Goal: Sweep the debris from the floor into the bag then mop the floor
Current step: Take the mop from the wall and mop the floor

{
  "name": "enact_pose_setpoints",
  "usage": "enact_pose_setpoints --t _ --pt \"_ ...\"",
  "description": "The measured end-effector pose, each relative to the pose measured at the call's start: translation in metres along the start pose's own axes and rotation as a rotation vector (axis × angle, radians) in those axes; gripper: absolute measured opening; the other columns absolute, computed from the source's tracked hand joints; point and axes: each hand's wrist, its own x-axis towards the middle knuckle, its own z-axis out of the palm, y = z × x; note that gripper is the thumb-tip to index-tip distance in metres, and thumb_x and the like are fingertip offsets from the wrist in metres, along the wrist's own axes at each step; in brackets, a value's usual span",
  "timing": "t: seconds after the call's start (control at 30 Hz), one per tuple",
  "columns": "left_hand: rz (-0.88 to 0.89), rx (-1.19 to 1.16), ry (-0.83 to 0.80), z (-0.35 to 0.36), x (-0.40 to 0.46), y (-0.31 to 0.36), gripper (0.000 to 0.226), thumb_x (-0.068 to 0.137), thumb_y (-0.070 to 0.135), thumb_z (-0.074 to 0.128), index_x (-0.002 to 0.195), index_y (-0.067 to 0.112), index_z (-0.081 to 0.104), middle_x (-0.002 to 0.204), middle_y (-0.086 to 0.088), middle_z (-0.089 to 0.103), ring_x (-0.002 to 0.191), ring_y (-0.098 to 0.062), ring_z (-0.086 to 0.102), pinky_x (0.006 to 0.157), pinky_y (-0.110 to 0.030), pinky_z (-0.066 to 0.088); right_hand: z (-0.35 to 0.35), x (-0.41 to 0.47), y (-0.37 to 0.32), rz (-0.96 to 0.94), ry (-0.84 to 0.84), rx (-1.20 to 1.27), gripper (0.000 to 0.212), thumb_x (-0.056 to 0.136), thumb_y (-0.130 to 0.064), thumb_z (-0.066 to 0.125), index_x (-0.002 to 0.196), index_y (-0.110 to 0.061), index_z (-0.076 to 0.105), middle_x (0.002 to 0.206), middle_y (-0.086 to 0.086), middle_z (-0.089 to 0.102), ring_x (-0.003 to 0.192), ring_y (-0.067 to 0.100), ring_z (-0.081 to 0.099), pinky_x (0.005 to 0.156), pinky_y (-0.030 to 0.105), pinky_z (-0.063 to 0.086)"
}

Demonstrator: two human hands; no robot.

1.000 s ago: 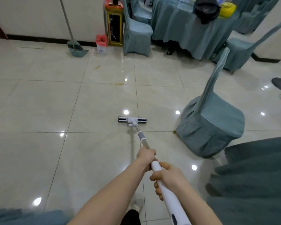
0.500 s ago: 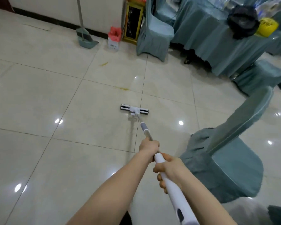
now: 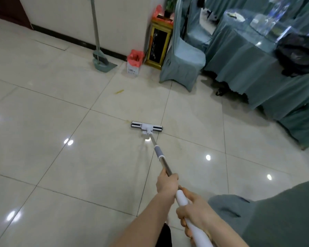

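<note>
A flat mop with a white and black head (image 3: 147, 126) lies on the glossy cream tile floor (image 3: 61, 157). Its metal and grey pole (image 3: 159, 152) slants back to me. My left hand (image 3: 167, 182) grips the metal part of the pole. My right hand (image 3: 193, 209) grips the white handle (image 3: 184, 202) just behind it. A faint yellowish stain (image 3: 126, 121) marks the tile right at the mop head's left end. A small yellow scrap (image 3: 119, 91) lies farther out. A red bag in a white box (image 3: 134, 63) stands by the wall.
A grey-green broom and dustpan (image 3: 101, 61) lean at the wall, left of the bag. A gold and black bin (image 3: 159, 45) stands beside it. Covered chairs (image 3: 182, 56) and a draped table (image 3: 257, 68) fill the right side. Another chair cover (image 3: 275, 216) is close at my lower right.
The mop head has slid forward across the tiles toward the yellowish stain and the wall. My view has swung left and forward, so the near chair has dropped to the lower right.
</note>
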Motion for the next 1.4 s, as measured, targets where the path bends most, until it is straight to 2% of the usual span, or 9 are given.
enact_pose_setpoints --t 0.07,0.17,0.43,0.6,0.87,1.07,1.2,1.3,1.4 --pt "0.01 -0.016 0.027 0.022 0.027 0.031 0.018 0.071 0.015 0.054 0.085 0.023 0.063 0.074 -0.003 0.061 0.062 -0.023 0.058 0.066 -0.039 0.056 -0.028 0.029 -0.03 -0.043 -0.02 -0.05 0.058 0.076 0.006 0.055 0.116 -0.036 0.054 0.057 0.009 0.059 0.047 0.022 0.054 0.052 0.031 0.049" --pt "0.025 -0.053 0.06 0.05 0.067 0.082 0.009 0.074 0.01 0.055 0.07 0.019 0.056 0.068 -0.005 0.056 0.06 -0.022 0.052 0.058 -0.033 0.047 -0.068 0.07 -0.079 -0.084 -0.076 -0.055 0.041 0.078 0.007 0.051 0.104 -0.025 0.057 0.058 0.011 0.055 0.038 0.02 0.05 0.043 0.026 0.045" --pt "0.047 -0.038 0.13 0.101 0.159 0.205 0.004 0.079 0.01 0.057 0.079 0.012 0.06 0.072 -0.005 0.059 0.062 -0.018 0.052 0.056 -0.027 0.042 -0.143 0.171 -0.196 -0.109 -0.16 -0.114 0.028 0.079 0.005 0.047 0.103 -0.009 0.053 0.067 0.012 0.05 0.042 0.021 0.048 0.042 0.025 0.046" --pt "0.052 -0.06 0.152 0.104 0.212 0.261 0.008 0.078 0.008 0.059 0.072 0.014 0.061 0.066 -0.005 0.057 0.059 -0.018 0.05 0.055 -0.027 0.042 -0.151 0.229 -0.255 -0.104 -0.161 -0.124 0.035 0.079 0.005 0.046 0.109 -0.011 0.055 0.075 0.014 0.055 0.046 0.025 0.052 0.045 0.027 0.048" --pt "0.06 -0.111 0.128 0.076 0.316 0.358 0.009 0.079 0.009 0.059 0.084 0.014 0.065 0.066 -0.004 0.055 0.056 -0.018 0.048 0.05 -0.026 0.042 -0.134 0.32 -0.369 -0.118 -0.167 -0.167 0.065 0.076 0.002 0.049 0.132 -0.029 0.044 0.084 0.012 0.06 0.058 0.025 0.059 0.058 0.036 0.057" --pt "0.071 -0.068 0.143 0.065 0.396 0.441 0.007 0.077 0.011 0.059 0.083 0.014 0.064 0.072 -0.006 0.057 0.061 -0.02 0.051 0.057 -0.029 0.043 -0.136 0.368 -0.47 -0.119 -0.197 -0.065 0.042 0.082 0.007 0.048 0.106 -0.027 0.045 0.08 0.015 0.057 0.051 0.023 0.053 0.046 0.028 0.05" --pt "0.07 0.018 0.103 0.06 0.419 0.465 0.012 0.079 0.013 0.058 0.09 0.016 0.061 0.084 -0.008 0.061 0.071 -0.022 0.056 0.063 -0.03 0.048 -0.136 0.375 -0.492 -0.112 -0.226 0.039 0.043 0.08 0.009 0.049 0.113 -0.017 0.053 0.079 0.015 0.055 0.051 0.023 0.053 0.045 0.027 0.049" --pt "0.051 0.076 0.068 0.051 0.406 0.455 0.022 0.083 0.012 0.056 0.105 0.012 0.059 0.089 -0.008 0.059 0.068 -0.019 0.056 0.055 -0.027 0.045 -0.127 0.358 -0.478 -0.034 -0.274 0.168 0.038 0.083 0.01 0.048 0.113 -0.013 0.051 0.076 0.019 0.058 0.045 0.024 0.057 0.044 0.027 0.049" --pt "0.043 0.065 0.074 0.043 0.375 0.43 0.016 0.085 0.008 0.055 0.1 0.01 0.058 0.082 -0.009 0.057 0.056 -0.017 0.054 0.044 -0.023 0.043 -0.115 0.335 -0.448 0.003 -0.29 0.189 0.037 0.085 0.009 0.048 0.116 -0.011 0.051 0.072 0.016 0.057 0.045 0.023 0.056 0.046 0.027 0.05"
